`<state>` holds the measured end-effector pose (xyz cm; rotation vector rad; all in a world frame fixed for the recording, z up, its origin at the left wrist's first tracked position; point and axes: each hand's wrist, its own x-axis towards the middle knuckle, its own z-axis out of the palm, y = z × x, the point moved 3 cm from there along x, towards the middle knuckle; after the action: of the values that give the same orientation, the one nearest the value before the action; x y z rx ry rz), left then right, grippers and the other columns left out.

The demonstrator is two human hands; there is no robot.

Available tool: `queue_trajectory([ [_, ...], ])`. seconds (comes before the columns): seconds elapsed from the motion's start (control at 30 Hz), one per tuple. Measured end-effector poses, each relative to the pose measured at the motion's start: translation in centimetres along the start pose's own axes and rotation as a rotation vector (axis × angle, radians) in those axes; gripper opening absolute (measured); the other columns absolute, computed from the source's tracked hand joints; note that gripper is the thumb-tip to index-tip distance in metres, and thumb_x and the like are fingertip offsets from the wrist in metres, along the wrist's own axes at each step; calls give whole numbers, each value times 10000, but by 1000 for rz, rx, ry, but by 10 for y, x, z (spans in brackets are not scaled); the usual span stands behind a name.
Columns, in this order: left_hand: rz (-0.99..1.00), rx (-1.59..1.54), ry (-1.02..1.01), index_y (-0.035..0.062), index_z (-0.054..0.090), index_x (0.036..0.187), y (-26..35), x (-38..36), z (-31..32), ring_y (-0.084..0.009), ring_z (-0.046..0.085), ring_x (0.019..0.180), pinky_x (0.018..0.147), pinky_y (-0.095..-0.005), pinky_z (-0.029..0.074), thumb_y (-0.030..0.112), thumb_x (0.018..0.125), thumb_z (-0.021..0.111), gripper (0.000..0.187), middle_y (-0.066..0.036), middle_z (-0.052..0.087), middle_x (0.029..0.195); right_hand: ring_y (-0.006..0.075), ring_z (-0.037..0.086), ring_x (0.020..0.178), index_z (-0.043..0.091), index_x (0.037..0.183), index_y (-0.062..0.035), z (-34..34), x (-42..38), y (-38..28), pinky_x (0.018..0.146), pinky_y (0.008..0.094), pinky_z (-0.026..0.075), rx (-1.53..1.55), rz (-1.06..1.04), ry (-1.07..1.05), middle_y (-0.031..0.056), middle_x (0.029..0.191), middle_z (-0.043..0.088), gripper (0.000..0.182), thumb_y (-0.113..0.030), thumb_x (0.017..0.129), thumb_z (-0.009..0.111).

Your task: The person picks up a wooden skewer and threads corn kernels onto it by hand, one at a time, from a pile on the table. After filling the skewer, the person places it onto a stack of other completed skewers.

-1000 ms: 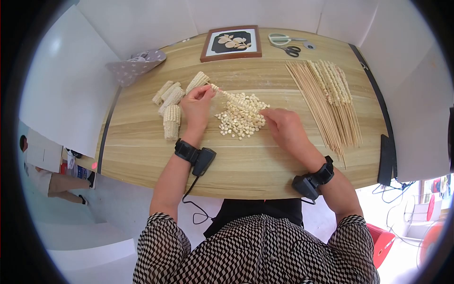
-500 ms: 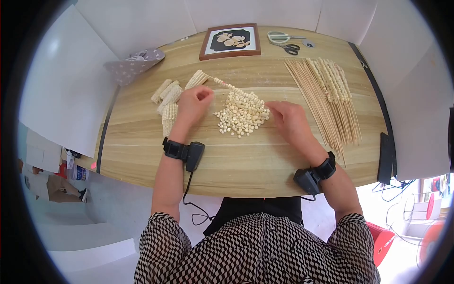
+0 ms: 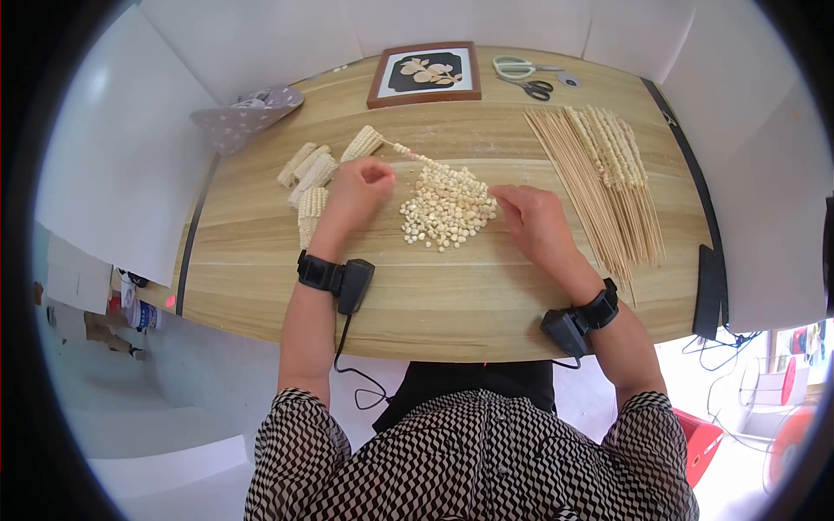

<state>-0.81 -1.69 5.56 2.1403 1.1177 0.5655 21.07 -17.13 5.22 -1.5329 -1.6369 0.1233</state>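
A heap of loose corn kernels [image 3: 447, 217] lies mid-table between my two hands. Along its upper edge slants a skewer strung with corn kernels [image 3: 417, 157], its bare tip up beside a corn cob [image 3: 361, 144]. My right hand [image 3: 537, 221] is closed in a pinch at the skewer's lower right end, by the heap. Left of the heap, my left hand [image 3: 358, 191] has thumb and forefinger curled together; anything between them is too small to make out. Several more corn cobs [image 3: 311, 207], some stripped, lie beside that hand.
To the right lie bare bamboo skewers [image 3: 578, 191] and a row of filled kernel skewers [image 3: 604, 148]. A framed flower picture [image 3: 424, 74], light-handled scissors [image 3: 514, 66] and black scissors [image 3: 539, 89] rest at the back. A patterned cloth hat [image 3: 248, 117] sits at the left edge.
Both hands hold nearly the same pose and place. The view has shifted very slightly; the kernels at the heap's left edge look drawn in a little.
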Motion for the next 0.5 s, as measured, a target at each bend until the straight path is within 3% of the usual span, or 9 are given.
queue_trajectory([
  [0.07, -19, -395, 261, -2, 672, 912, -10, 6, -4, -87, 602, 709, 636, -214, 466, 53, 826, 671, 102, -39, 676, 801, 354, 607, 690, 660, 956, -31, 0, 0, -1, 629, 428, 486, 7, 2, -4, 179, 737, 620, 147, -53, 825, 597],
  [0.17, -97, -671, 343, -1, 656, 969, -35, 14, -2, -80, 620, 756, 655, -191, 472, 56, 860, 648, 123, -42, 681, 863, 354, 610, 700, 664, 971, -37, 1, -1, -1, 636, 424, 487, 13, 4, -16, 180, 749, 623, 168, -43, 817, 597],
  [0.5, -137, -802, 478, -13, 619, 1045, -45, 16, -1, -112, 645, 800, 674, -195, 492, 42, 872, 628, 182, -80, 680, 907, 350, 620, 728, 673, 974, -45, 1, -2, -6, 651, 416, 499, 4, -7, -92, 176, 785, 637, 182, -33, 811, 592],
])
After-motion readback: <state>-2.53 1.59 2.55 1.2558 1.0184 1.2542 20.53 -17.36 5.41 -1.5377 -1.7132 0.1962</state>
